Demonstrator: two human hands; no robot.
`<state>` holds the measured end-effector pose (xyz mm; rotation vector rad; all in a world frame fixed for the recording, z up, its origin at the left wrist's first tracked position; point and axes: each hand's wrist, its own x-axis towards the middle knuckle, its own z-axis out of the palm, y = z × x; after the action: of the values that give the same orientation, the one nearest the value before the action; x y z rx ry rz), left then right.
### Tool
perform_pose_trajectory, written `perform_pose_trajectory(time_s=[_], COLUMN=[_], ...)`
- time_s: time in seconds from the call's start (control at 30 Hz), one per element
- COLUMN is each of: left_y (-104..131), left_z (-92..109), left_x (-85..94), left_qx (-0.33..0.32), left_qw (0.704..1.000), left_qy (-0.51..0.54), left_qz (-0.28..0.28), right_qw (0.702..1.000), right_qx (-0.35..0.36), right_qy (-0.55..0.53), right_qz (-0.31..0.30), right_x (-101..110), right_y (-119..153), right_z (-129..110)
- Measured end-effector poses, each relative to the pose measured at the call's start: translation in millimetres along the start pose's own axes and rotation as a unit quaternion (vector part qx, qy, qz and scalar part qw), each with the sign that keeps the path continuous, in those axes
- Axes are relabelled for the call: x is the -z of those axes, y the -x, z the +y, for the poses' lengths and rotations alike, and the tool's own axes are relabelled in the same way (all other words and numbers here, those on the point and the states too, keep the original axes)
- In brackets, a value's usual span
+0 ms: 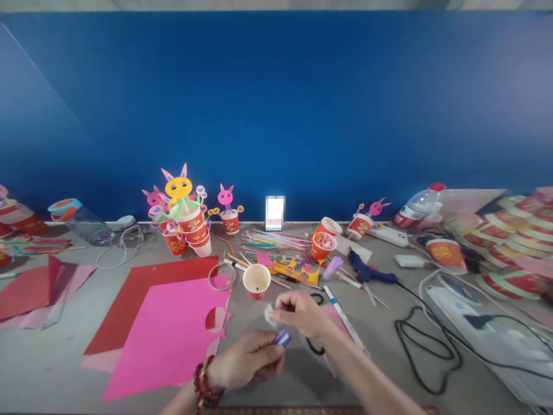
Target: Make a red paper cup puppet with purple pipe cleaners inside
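My left hand, with a red bead bracelet at the wrist, is closed around a small purple object with a white stripe. My right hand pinches a small clear, whitish piece just above it; I cannot tell its exact kind. Both hands are over the table's front middle. Beyond them stands a paper cup, its open top facing me. Black-handled scissors lie partly hidden under my right forearm, near a pink paper strip and a white marker with a blue band.
Pink sheet and red sheet lie left, with a tape roll. Rabbit-faced cups stand behind. Paper scraps and pens lie in the middle. A blue glue gun, its black cable and a power strip occupy the right.
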<state>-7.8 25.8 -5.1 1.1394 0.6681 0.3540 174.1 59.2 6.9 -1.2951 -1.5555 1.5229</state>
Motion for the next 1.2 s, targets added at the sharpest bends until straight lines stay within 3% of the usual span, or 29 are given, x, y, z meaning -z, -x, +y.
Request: perform_pose_trajectory(time_s=[0.4,0.77,1.07,1.2], left_y=[-7.6,-10.7,-12.8,-15.7], left_z=[-17.7,-22.6,-22.0,-31.6], left_x=[-2.4,6.5,11.0,10.9], left_qx=[0.023,0.053,0.047,0.020], left_qw=[0.997,0.992,0.987,0.985], left_qy=[0.077,0.108,0.152,0.145], left_qz=[-0.003,-0.021,0.029,0.089], right_qw=[0.999,0.997,0.989,0.959], right_qx=[0.026,0.069,0.127,0.198], right_qy=[0.034,0.022,0.069,0.199], right_qz=[0.026,0.006,-0.039,0.030], right_x=[-4.7,-4.2,3.4,-1.7], right_y=[-5.8,-0.3,13.2,23.1], right_z=[3.4,-3.2,-14.4,-18.6])
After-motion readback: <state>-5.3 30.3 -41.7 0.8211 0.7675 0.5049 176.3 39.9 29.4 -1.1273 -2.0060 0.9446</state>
